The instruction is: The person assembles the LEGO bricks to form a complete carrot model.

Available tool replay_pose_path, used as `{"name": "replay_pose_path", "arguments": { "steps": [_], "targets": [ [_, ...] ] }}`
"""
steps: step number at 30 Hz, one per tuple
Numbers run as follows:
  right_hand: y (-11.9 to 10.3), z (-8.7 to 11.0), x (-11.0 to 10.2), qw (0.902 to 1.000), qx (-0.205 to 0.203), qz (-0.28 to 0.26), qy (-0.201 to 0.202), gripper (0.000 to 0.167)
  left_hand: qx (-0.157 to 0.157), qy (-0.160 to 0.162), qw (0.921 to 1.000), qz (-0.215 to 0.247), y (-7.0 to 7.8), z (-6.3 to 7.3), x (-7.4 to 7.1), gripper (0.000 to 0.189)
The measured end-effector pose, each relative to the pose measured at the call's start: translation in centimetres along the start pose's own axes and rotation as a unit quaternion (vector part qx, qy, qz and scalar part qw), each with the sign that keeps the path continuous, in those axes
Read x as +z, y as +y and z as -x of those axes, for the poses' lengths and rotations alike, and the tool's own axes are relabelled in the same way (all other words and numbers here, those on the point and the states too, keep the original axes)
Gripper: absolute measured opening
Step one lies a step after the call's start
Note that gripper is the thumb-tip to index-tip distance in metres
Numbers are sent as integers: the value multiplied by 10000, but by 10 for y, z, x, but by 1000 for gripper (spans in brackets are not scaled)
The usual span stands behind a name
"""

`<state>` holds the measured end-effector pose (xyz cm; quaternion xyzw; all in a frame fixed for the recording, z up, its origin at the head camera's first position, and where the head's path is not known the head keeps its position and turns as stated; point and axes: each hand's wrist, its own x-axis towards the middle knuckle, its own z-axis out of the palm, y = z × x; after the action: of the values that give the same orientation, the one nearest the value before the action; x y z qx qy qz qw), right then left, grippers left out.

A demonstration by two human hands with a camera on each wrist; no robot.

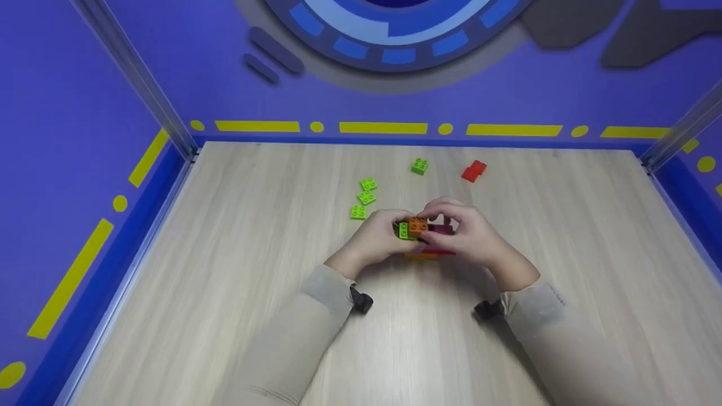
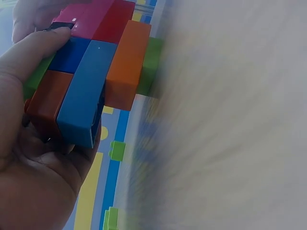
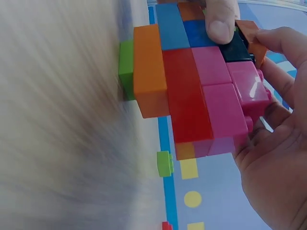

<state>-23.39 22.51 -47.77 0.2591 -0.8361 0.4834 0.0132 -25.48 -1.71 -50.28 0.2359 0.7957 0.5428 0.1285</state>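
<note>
While both hands are busy at the middle of the table (image 1: 237, 270), three small green bricks (image 1: 358, 212) lie to the left in a loose line, the farther two touching or nearly so. Next comes the left hand (image 1: 373, 237), its fingers curled round the left end of a multicoloured block build (image 3: 188, 96), with the thumb (image 3: 219, 29) laid over the blue and black part. The build sits between the two hands, joining blue, red, pink, orange and green pieces (whether its underside meets the table, I cannot tell). On the side facing away from the wearer is an orange-brown brick (image 1: 418, 225), next to the black brick (image 3: 235, 49). Beyond the hands, a lone green brick (image 1: 419, 166) stands studs up. Farther right, the right hand (image 1: 479, 234) pinches the orange-brown brick between thumb and fingers, and past it a red piece (image 1: 474, 171) lies near the back of the table.

The step in hand seems to be fitting that orange-brown brick to the build; its seating is hidden by the fingers. The next move, I judge, calls for lining up the studs and pressing firmly while the left hand braces the build.
</note>
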Motion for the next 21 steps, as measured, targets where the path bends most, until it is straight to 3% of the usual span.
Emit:
{"name": "replay_pose_path", "arguments": {
  "steps": [8, 21],
  "targets": [
    [-2, 1, 0, 9998, 125, -139, -47, 24, -15, 61, 10000, -34, -1, -1, 2, 40],
    [-5, 0, 4, 9998, -121, -161, -27, 25, 36, 118, 9998, -131, 0, 1, -1, 35]
  ]
}}
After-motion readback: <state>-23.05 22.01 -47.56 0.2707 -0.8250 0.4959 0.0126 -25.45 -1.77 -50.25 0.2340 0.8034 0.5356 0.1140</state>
